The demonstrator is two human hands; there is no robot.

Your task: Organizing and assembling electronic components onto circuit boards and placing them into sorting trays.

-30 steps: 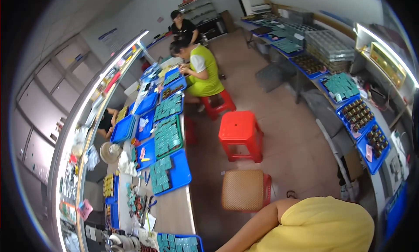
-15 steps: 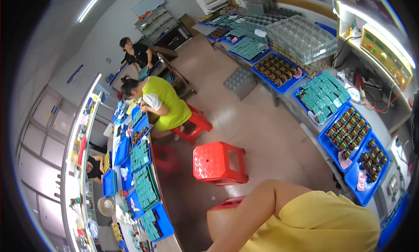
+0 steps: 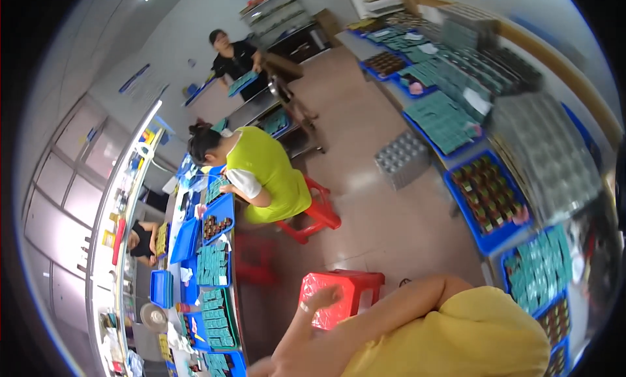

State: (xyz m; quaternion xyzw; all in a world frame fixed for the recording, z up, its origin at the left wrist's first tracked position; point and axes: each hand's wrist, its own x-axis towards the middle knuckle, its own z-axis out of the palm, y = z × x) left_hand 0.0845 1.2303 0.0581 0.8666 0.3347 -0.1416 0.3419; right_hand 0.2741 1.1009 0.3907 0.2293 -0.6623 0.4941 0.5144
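Observation:
My left hand [image 3: 322,299] is raised in front of a red plastic stool [image 3: 372,287], a pale band round its wrist. Its fingers are loosely bent and somewhat blurred, and I see nothing in them. From the yellow sleeve [image 3: 456,334] at the lower right, my right arm reaches across toward the lower left. My right hand [image 3: 277,366] lies close by my left forearm at the lower edge, partly cut off; whether it touches the forearm or holds anything I cannot make out.
On the left, a workbench bears blue trays [image 3: 162,288] and teal parts [image 3: 212,264]. A person in lime green [image 3: 267,175] sits there; a person in black [image 3: 236,62] stands behind, holding a tray. A bench at right holds trays of copper-coloured parts [image 3: 486,191] and clear plastic trays [image 3: 544,155].
My view has shifted. My left hand has come into sight and my right arm reaches further left. The person in black, bent over before, now stands upright with a tray.

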